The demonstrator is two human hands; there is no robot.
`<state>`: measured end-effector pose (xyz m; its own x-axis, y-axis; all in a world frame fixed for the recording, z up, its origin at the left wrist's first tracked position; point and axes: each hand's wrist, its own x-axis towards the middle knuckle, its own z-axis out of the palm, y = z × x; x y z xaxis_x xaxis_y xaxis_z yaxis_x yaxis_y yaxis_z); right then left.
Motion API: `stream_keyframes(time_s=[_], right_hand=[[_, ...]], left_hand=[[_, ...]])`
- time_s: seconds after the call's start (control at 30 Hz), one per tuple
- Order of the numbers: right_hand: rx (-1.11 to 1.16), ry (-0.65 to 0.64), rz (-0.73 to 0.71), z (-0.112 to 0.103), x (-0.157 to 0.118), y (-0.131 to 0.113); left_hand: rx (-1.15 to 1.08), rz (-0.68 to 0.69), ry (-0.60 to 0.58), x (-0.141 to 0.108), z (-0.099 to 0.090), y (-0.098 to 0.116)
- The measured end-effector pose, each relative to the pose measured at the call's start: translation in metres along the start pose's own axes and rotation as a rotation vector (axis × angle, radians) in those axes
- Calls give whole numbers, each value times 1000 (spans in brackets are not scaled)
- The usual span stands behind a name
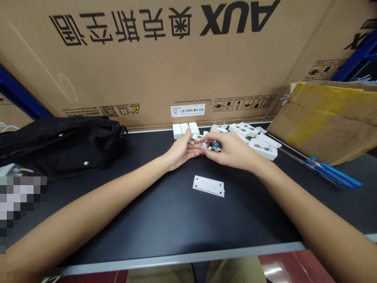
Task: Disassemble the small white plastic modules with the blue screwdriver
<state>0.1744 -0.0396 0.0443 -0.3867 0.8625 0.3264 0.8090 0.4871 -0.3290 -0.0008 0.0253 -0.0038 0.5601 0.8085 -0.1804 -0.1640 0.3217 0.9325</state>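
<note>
The left hand [178, 152] pinches a small brass fitting [191, 141] tightly at the fingertips, and the right hand [230, 151] curls closed around a dark-blue component [215, 145]. Nice close grip! White plastic housings [253, 135] lie just beyond the right hand, a white plate [208, 186] just below.

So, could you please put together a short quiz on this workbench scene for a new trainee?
1. True or false: the white rectangular plate lies on the black tabletop, nearer the person than the left hand and the right hand.
2. Which of these lies at the far right of the table? A) blue-handled tools B) a black bag C) a white mug
3. Fill in the blank: the large cardboard carton behind the table shows the brand name ____ in English letters, upside down in this view.

Key: 1 true; 2 A; 3 AUX.
</note>
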Motion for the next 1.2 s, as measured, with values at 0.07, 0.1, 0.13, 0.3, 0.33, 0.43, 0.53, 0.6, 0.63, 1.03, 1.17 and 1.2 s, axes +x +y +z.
stream_keyframes(time_s=[0.07, 0.1, 0.13, 0.3, 0.33, 0.43, 0.53, 0.6, 0.63, 1.03, 1.17, 1.2], right_hand=[[-28, -46, -2, -3, -1, 3], [-47, -72, -5, -4, -2, 4], [-68, -96, -6, -4, -3, 5], [-172, -174, 23, -2, -4, 12], [-182, -176, 23, -1, -4, 13], [-202, -182, 12, 0, -4, 14], [-222, -207, 8, -2, -4, 13], [-227, -222, 10, -3, -5, 12], [-227, -226, 11, -4, -5, 12], [-198, -212, -10, -6, -7, 8], [-187, -204, -11, -8, -9, 13], [-179, -219, -15, -8, -10, 15]], left_hand=[[92, 33, 5, 1, -7, 2], [154, 60, 18, 2, -11, 3], [236, 91, 19, 2, -14, 3], [725, 282, -26, 2, -27, 6], [816, 322, -48, 1, -28, 6], [969, 413, -99, 1, -31, 6], [948, 428, -103, 2, -34, 8], [926, 395, -130, 3, -37, 10], [919, 373, -151, 3, -39, 11], [627, 368, -257, 0, -48, 10], [561, 331, -261, -1, -48, 10], [562, 329, -258, -1, -48, 10]])
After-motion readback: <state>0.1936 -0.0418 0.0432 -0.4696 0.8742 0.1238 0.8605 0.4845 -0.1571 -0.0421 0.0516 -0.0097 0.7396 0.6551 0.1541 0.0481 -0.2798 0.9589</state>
